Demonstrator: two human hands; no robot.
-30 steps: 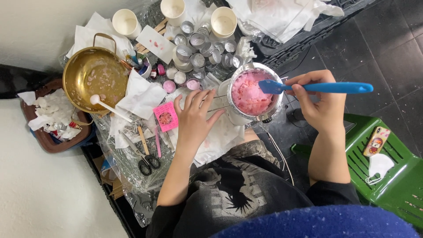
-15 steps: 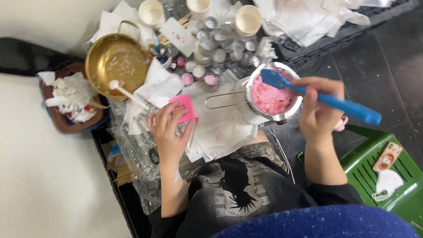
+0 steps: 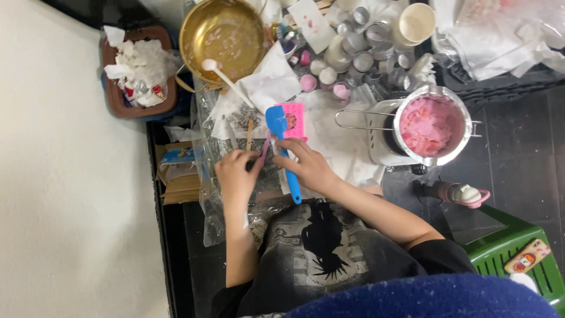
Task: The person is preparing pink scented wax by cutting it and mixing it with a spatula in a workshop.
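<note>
Cluttered worktop (image 3: 353, 147), paper and plastic sheeting. Step, as judged: working pink wax at the pink mould (image 3: 292, 119) with the blue spatula (image 3: 283, 147). Right hand (image 3: 309, 168) grasps the spatula handle, blade just beyond fingertips, touching the mould. Left hand (image 3: 235, 174) pinches a thin stick (image 3: 263, 150). Next move wants a steady blade.
</note>
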